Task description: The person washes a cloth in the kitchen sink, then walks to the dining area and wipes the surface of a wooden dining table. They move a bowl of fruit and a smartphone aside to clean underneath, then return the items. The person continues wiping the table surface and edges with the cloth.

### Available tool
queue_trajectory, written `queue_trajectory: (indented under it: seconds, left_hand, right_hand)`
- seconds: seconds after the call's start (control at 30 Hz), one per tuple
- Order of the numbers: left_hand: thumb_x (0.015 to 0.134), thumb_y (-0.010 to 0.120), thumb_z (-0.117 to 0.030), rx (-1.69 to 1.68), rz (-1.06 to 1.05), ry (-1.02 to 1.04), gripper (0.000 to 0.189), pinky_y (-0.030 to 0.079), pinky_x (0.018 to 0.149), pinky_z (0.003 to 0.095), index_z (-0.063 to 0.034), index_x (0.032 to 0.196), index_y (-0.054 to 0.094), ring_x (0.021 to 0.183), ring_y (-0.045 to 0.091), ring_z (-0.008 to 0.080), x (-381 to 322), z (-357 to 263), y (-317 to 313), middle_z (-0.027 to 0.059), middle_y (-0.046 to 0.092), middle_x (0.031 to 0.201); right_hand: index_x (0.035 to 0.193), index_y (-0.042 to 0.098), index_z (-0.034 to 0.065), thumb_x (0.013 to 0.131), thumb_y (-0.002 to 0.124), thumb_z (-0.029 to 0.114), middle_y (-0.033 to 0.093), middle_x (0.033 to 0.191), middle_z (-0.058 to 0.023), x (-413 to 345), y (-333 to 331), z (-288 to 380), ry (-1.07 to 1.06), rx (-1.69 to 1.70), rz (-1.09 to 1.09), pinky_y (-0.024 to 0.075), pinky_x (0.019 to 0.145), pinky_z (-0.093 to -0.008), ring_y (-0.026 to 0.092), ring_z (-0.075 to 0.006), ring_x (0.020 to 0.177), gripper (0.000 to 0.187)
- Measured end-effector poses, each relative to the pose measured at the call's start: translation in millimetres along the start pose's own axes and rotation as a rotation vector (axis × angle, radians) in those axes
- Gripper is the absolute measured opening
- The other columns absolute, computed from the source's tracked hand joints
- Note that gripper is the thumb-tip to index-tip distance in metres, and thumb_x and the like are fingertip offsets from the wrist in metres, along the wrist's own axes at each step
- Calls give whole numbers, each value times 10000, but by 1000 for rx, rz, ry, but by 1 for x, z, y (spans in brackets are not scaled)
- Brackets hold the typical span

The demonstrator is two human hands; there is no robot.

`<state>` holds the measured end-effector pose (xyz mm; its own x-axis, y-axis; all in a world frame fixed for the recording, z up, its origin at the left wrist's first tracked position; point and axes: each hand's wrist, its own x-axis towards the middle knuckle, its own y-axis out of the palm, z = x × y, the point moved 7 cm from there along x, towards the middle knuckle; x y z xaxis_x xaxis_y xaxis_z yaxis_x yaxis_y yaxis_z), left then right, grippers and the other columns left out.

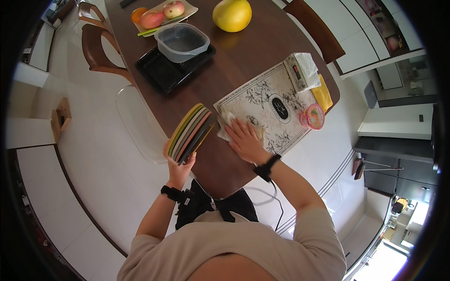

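My left hand (180, 168) holds a stack of coloured plate-like discs (189, 131) on edge, tilted over the near left table edge. Yellow, green, cream, pink and dark grey rims show, and a thin gold-coloured edge lies on the right side. Flat under my right hand (246, 138) is a crumpled pale cloth or paper wipe (227, 121), pressed down with the fingers stretched out. The wipe lies over the near left corner of a white floral-printed placemat (262, 102) and partly hides it.
On the brown table (225, 175) stand a tissue box (302, 72), a yellow cloth (322, 95) and a pink-lidded cup (314, 116). Farther off are a black tray (160, 72) bearing a clear plastic container (181, 42), a fruit plate (190, 10) and a pomelo (232, 15). Chairs (102, 49) flank the table.
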<state>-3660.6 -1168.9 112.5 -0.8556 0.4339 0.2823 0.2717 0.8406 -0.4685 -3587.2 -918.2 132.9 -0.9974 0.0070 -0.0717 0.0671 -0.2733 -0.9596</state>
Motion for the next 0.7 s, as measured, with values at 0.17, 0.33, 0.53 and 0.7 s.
queue_trajectory:
  seconds: [0.17,0.33,0.53,0.7]
  left_hand:
    - [745,793,-53,107,87,52,827,376,1053,390,-12,1397,287,1249,463,275,10,1,8,136,447,1352]
    - [749,782,-32,254,0,-27,933,336,1092,400,-46,1455,172,1288,428,281,7,-2,8,127,416,1387]
    - [793,773,-74,83,-83,-383,758,455,969,352,-28,1403,327,1221,489,247,-17,18,8,140,423,1381]
    - [858,721,-45,50,-263,-367,316,497,871,309,23,1143,603,982,601,181,-22,7,5,83,643,1083]
  right_hand:
    - [1517,250,71,967,476,321,287,1501,-275,2,-2,-169,495,-274,-112,243,1115,-591,248,-418,1424,645]
    - [1526,244,85,947,488,449,273,1543,-220,122,-4,-261,637,104,-247,134,1143,-602,176,-405,1453,725]
    - [1520,277,145,931,543,438,262,1569,-140,107,-4,-70,-152,18,-37,136,1155,-579,155,-337,1477,709]
    - [1521,265,137,997,425,334,256,1571,-150,92,-17,-122,23,-106,99,141,1161,-567,167,-346,1472,582]
